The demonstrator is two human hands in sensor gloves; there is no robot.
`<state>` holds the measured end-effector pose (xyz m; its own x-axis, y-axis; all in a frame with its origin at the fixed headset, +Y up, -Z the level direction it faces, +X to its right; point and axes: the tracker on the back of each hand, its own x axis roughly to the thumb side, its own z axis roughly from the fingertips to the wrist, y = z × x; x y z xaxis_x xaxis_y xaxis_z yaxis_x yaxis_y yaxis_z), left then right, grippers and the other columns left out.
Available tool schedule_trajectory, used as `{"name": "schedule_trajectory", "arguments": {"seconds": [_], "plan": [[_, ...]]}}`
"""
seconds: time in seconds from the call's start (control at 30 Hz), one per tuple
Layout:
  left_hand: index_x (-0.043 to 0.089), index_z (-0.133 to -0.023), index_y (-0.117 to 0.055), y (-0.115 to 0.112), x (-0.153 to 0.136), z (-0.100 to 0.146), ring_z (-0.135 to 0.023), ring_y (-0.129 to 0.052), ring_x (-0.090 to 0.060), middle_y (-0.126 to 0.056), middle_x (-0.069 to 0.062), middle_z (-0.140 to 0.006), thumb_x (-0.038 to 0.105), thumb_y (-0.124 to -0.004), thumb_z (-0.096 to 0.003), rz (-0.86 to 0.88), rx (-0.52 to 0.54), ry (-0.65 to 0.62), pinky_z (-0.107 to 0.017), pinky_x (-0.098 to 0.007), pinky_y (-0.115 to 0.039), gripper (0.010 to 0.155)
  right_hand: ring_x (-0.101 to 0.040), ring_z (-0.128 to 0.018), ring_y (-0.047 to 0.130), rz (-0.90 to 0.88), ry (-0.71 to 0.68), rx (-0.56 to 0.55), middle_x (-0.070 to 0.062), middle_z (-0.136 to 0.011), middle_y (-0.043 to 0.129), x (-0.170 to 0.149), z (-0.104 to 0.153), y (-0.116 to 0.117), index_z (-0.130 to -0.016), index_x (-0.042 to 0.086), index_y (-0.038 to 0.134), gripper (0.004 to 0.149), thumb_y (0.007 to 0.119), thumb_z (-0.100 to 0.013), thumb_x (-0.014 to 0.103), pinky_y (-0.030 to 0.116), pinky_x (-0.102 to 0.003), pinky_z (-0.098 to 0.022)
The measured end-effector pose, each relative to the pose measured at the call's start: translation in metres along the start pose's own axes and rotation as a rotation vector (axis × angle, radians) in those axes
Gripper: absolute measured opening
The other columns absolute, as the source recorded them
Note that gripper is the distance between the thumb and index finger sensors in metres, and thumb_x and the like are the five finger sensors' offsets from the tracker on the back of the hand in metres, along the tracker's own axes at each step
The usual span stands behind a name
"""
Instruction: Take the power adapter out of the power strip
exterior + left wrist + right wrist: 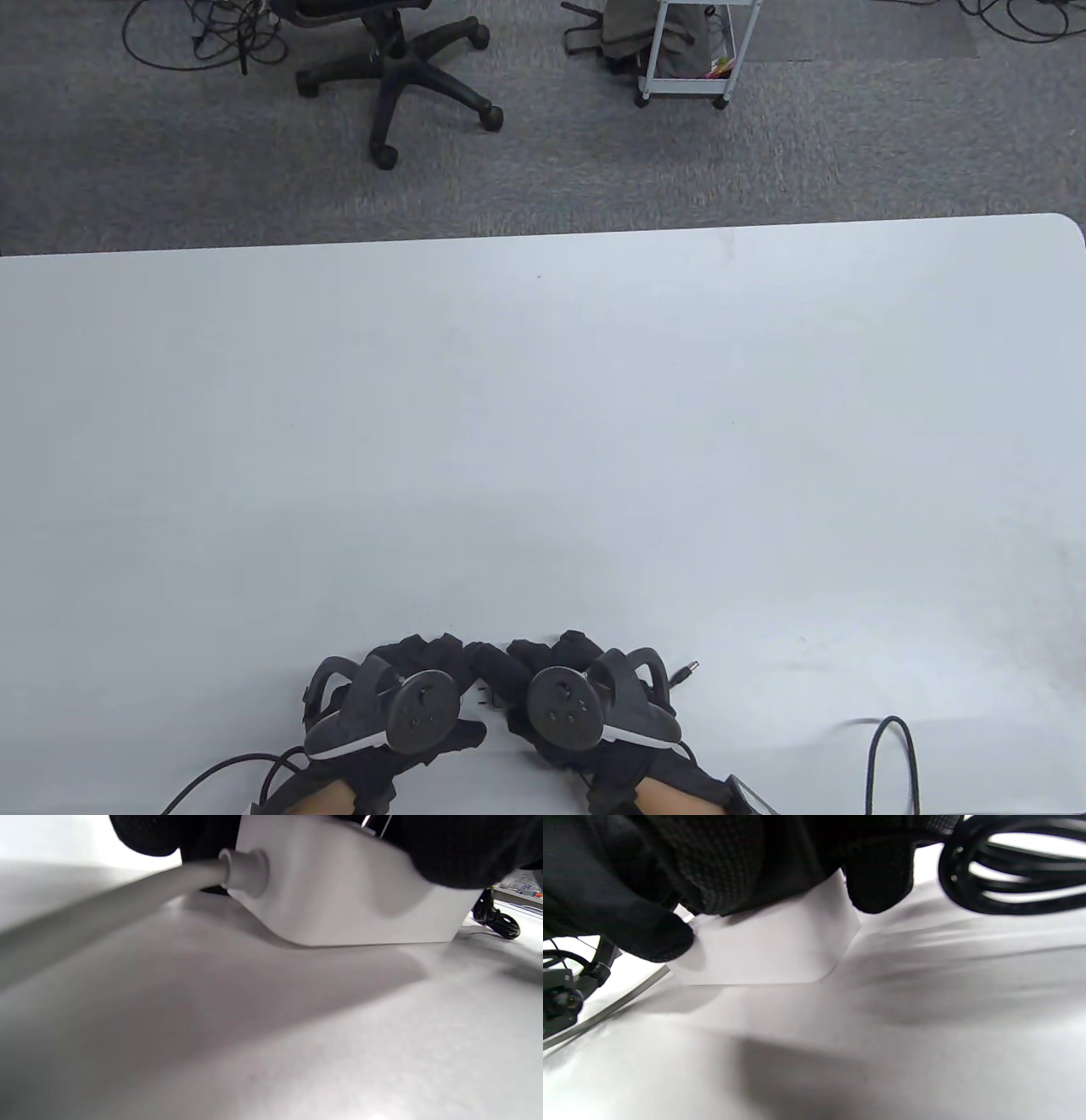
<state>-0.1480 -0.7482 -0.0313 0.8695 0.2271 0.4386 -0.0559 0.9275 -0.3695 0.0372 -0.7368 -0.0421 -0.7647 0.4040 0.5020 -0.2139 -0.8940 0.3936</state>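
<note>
Left hand [399, 709] presses on the white power strip [339, 895] while right hand [585, 700] grips the hidden adapter; a straight pull looks best.

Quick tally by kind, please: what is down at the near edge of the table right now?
Hands: 2 (left hand, right hand)
White power strip: 1
White cord: 1
Black cable bundle: 1
Total: 5. The adapter body is hidden under the hands.
</note>
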Motion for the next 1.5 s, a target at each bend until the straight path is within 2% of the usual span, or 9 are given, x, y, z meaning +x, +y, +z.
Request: {"name": "schedule_trajectory", "arguments": {"seconds": [0.17, 0.47, 0.6, 0.77, 0.9, 1.13, 1.27, 1.4, 1.5], "plan": [[0.028, -0.102, -0.066, 0.004, 0.006, -0.001, -0.08, -0.084, -0.035, -0.079, -0.003, -0.104, 0.059, -0.081, -0.0338, -0.021, 0.01, 0.055, -0.063, -0.055, -0.063, 0.077, -0.032, -0.059, 0.09, -0.069, -0.032, -0.081, -0.006, -0.09, 0.077, -0.003, 0.001, 0.0, -0.093, 0.029, 0.057, 0.065, 0.087, -0.036, 0.037, 0.06, -0.055, -0.069], [0.029, -0.101, -0.068, 0.006, 0.006, -0.002, -0.081, -0.084, -0.035, -0.08, -0.001, -0.104, 0.058, -0.083, -0.0321, -0.018, -0.01, 0.075, -0.062, -0.055, -0.064, 0.076, -0.033, -0.052, 0.09, -0.148, -0.035, -0.133, -0.007, -0.083, 0.082, -0.004, 0.002, -0.009, -0.088, 0.028, 0.067, 0.059, 0.087, -0.033, 0.037, 0.056, -0.053, -0.072], [0.028, -0.101, -0.068, 0.007, 0.004, -0.003, -0.08, -0.084, -0.034, -0.08, -0.001, -0.103, 0.058, -0.083, -0.0324, -0.004, -0.014, 0.074, -0.062, -0.055, -0.064, 0.076, -0.032, -0.05, 0.09, -0.31, -0.071, -0.347, -0.007, -0.081, 0.084, -0.01, 0.022, -0.046, -0.087, 0.027, 0.068, 0.059, 0.088, -0.032, 0.038, 0.057, -0.053, -0.071], [0.028, -0.101, -0.068, 0.006, 0.005, -0.002, -0.08, -0.084, -0.034, -0.08, -0.001, -0.104, 0.059, -0.082, -0.0328, -0.018, -0.01, 0.073, -0.062, -0.055, -0.064, 0.077, -0.034, -0.052, 0.087, -0.253, 0.032, -0.284, -0.009, -0.085, 0.081, -0.026, 0.025, -0.043, -0.092, 0.029, 0.064, 0.062, 0.086, -0.036, 0.037, 0.053, -0.056, -0.072], [0.028, -0.102, -0.067, 0.006, 0.004, -0.002, -0.08, -0.084, -0.034, -0.079, -0.001, -0.104, 0.059, -0.082, -0.0331, -0.015, -0.011, 0.069, -0.063, -0.055, -0.064, 0.077, -0.04, -0.056, 0.085, -0.12, 0.208, -0.333, -0.013, -0.096, 0.064, -0.03, 0.019, -0.04, -0.098, 0.028, 0.058, 0.064, 0.082, -0.039, 0.034, 0.052, -0.057, -0.072], [0.027, -0.102, -0.067, 0.006, 0.003, -0.001, -0.08, -0.083, -0.035, -0.078, -0.002, -0.104, 0.058, -0.082, -0.0336, -0.005, -0.019, 0.065, -0.063, -0.055, -0.063, 0.077, -0.041, -0.063, 0.086, -0.192, 0.245, -0.24, -0.017, -0.104, 0.053, -0.044, 0.007, -0.025, -0.102, 0.026, 0.048, 0.063, 0.073, -0.044, 0.029, 0.052, -0.058, -0.072], [0.027, -0.102, -0.067, 0.007, 0.003, 0.0, -0.08, -0.084, -0.035, -0.079, -0.002, -0.104, 0.058, -0.082, -0.0336, -0.02, -0.015, 0.067, -0.063, -0.055, -0.064, 0.077, -0.042, -0.065, 0.084, -0.204, 0.267, -0.204, -0.021, -0.107, 0.049, -0.048, -0.001, -0.018, -0.101, 0.028, 0.05, 0.059, 0.07, -0.046, 0.025, 0.049, -0.059, -0.073], [0.027, -0.102, -0.067, 0.006, 0.004, 0.0, -0.08, -0.084, -0.035, -0.079, -0.002, -0.104, 0.059, -0.082, -0.0337, -0.018, -0.015, 0.066, -0.063, -0.055, -0.064, 0.077, -0.039, -0.053, 0.092, -0.071, 0.396, -0.301, -0.024, -0.101, 0.063, -0.048, 0.0, -0.019, -0.1, 0.024, 0.055, 0.057, 0.071, -0.046, 0.033, 0.049, -0.058, -0.073], [0.027, -0.102, -0.067, 0.006, 0.004, 0.0, -0.08, -0.084, -0.035, -0.079, -0.002, -0.104, 0.059, -0.081, -0.0337, -0.022, -0.014, 0.067, -0.063, -0.055, -0.064, 0.077, -0.03, -0.048, 0.091, 0.062, 0.537, -0.287, -0.02, -0.098, 0.069, -0.053, -0.001, -0.016, -0.1, 0.023, 0.053, 0.058, 0.068, -0.046, 0.036, 0.053, -0.056, -0.071]]}}
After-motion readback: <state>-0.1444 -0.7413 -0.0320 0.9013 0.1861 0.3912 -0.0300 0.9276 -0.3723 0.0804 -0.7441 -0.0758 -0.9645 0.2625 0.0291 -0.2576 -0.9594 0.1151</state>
